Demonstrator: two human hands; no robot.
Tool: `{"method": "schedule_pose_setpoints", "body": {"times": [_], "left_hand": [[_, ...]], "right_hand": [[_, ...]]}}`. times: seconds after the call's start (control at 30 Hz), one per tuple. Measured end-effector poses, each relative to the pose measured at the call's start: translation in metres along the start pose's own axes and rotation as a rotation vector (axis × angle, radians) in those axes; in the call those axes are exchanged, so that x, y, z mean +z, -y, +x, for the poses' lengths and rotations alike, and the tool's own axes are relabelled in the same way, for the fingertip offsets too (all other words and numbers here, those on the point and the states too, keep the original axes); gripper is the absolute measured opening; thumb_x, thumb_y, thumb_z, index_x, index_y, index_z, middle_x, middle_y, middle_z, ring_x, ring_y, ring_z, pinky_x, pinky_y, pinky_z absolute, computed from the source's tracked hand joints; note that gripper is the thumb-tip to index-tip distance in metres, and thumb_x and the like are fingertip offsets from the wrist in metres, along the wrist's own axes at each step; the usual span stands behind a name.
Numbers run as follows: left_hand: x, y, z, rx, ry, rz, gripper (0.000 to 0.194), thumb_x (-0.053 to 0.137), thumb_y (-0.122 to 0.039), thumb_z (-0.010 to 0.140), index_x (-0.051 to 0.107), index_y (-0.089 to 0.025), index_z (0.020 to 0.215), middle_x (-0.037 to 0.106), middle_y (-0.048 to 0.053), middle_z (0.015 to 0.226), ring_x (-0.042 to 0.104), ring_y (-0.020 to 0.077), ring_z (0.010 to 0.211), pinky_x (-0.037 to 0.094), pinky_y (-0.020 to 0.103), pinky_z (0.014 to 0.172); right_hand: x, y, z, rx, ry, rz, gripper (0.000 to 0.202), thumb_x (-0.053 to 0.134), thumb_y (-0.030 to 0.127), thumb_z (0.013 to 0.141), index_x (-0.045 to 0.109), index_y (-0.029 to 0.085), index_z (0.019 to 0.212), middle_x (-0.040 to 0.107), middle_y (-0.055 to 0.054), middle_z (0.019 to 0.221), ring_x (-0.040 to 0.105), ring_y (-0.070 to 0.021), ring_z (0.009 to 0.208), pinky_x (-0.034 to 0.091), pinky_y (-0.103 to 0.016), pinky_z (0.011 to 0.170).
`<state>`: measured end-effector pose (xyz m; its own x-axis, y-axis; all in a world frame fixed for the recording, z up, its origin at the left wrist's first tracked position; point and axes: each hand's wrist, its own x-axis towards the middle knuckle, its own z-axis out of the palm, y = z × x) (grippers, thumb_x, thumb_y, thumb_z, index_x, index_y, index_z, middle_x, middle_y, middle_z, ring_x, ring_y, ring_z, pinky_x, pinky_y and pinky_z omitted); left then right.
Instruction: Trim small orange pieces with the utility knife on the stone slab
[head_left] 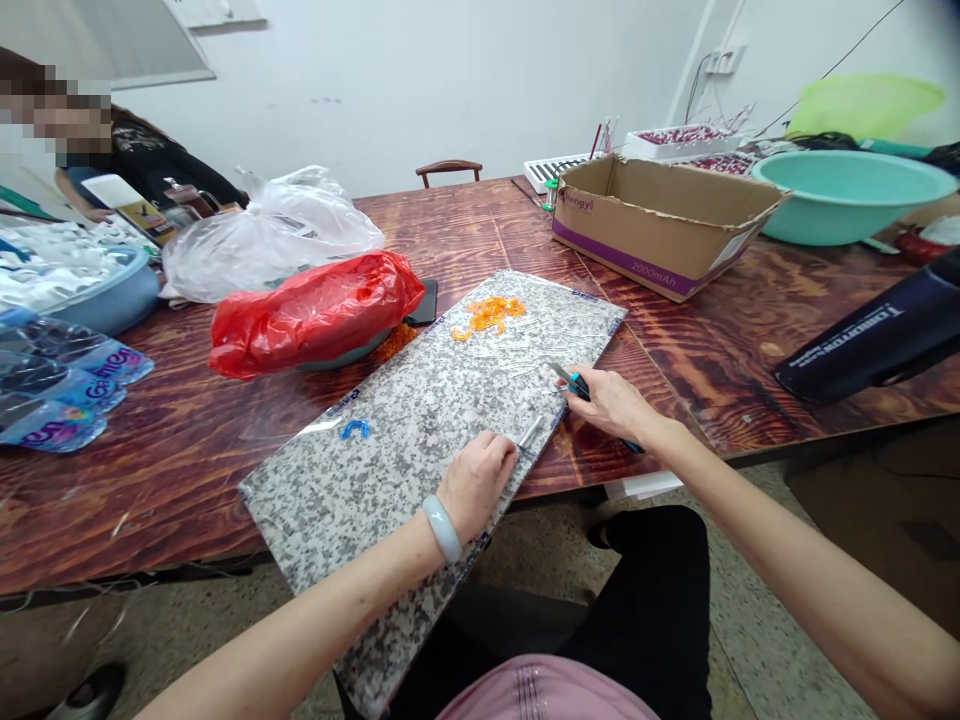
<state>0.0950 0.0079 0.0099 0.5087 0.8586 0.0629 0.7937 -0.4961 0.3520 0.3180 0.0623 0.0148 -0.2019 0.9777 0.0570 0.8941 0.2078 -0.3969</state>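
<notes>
My right hand [613, 408] is closed around a blue-and-black utility knife [579, 386], its blade out over the right edge of a speckled granite-patterned slab [397, 470]. Lower on that edge, my left hand [480, 480], with a pale bangle at the wrist, pinches a slim silvery-white stick [529, 434]; its exact kind is unclear. Orange curved plastic pieces [491, 315] are heaped toward the slab's far end. Thin clear strands [517, 352] lie beside them. One blue U-shaped piece [355, 429] rests near the left edge.
A cardboard box [667, 225], a turquoise basin [847, 195] and a dark tumbler [877, 325] stand to the right. Leftward are a red plastic bag [315, 310] over a bowl, a white bag [277, 235], a phone [424, 303] and bottles [67, 380]. Another person [165, 155] is at far left.
</notes>
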Motion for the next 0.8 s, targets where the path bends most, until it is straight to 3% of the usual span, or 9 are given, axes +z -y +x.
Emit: {"method": "schedule_pose_setpoints", "body": {"times": [0.33,0.5,0.8], "left_hand": [[-0.001,-0.005,-0.005,0.082,0.067,0.302,0.018,0.034,-0.021,0.089,0.051,-0.017,0.083,0.049,0.004,0.083,0.048,0.0145,0.075,0.043,0.024,0.063],[-0.004,-0.006,-0.015,0.069,0.086,0.184,0.024,0.034,-0.016,0.087,0.047,-0.018,0.107,0.048,0.005,0.09,0.049,0.0145,0.081,0.045,0.025,0.071],[-0.006,-0.005,-0.009,0.031,0.071,0.098,0.028,0.031,-0.017,0.088,0.049,-0.017,0.11,0.048,0.005,0.085,0.05,0.0145,0.078,0.045,0.026,0.07]], "right_hand": [[0.011,0.015,-0.022,-0.031,0.007,0.321,0.021,0.044,0.028,0.08,0.059,0.017,0.089,0.051,0.002,0.06,0.043,-0.0104,0.053,0.03,-0.02,0.052],[0.015,0.019,-0.024,0.029,0.042,0.412,0.022,0.044,0.029,0.079,0.058,0.016,0.091,0.048,0.003,0.056,0.042,-0.0093,0.049,0.031,-0.019,0.049],[0.025,0.02,-0.031,0.15,0.166,0.735,0.03,0.045,0.032,0.079,0.051,0.019,0.106,0.047,0.006,0.057,0.045,-0.0077,0.04,0.038,-0.018,0.039]]}}
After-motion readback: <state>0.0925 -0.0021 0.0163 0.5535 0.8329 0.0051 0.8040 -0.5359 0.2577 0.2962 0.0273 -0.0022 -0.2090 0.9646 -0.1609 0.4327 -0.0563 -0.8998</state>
